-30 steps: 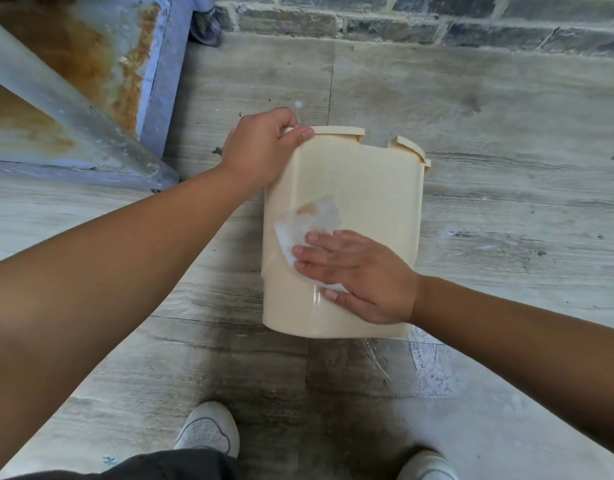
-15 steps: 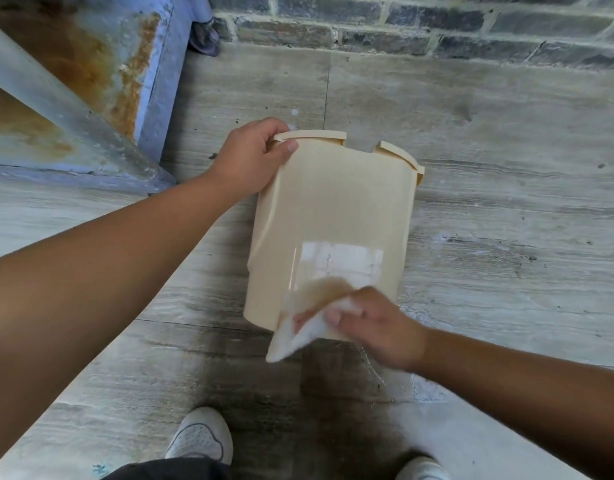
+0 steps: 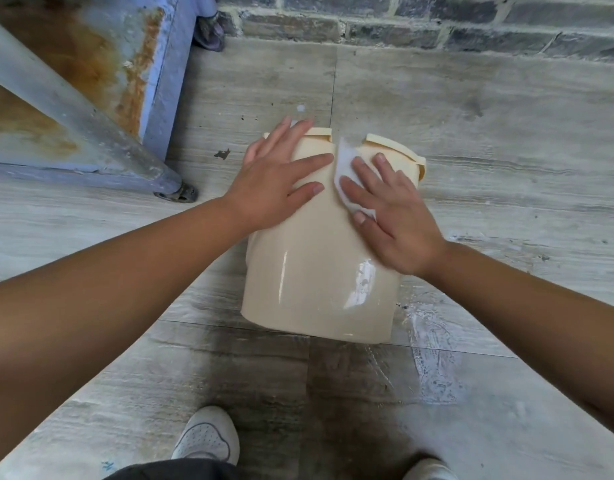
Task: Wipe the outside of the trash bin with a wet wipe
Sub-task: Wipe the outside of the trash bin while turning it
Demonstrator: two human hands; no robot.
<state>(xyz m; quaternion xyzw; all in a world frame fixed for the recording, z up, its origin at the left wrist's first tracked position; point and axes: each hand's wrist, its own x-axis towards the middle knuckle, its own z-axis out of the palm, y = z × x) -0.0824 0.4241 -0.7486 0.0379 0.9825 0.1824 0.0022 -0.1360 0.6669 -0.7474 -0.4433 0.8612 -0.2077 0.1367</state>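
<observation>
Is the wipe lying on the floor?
No, the right hand presses the wet wipe flat against the side of the trash bin, near its rim.

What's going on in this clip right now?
A person is cleaning a beige plastic trash bin lying tipped on a grey tiled floor. The left hand lies flat on the bin's upper side near the rim, steadying it. The right hand presses a white wet wipe flat against the bin's outside, close to the rim. The lower part of the bin looks glossy. A rusty blue metal frame stands nearby.
</observation>
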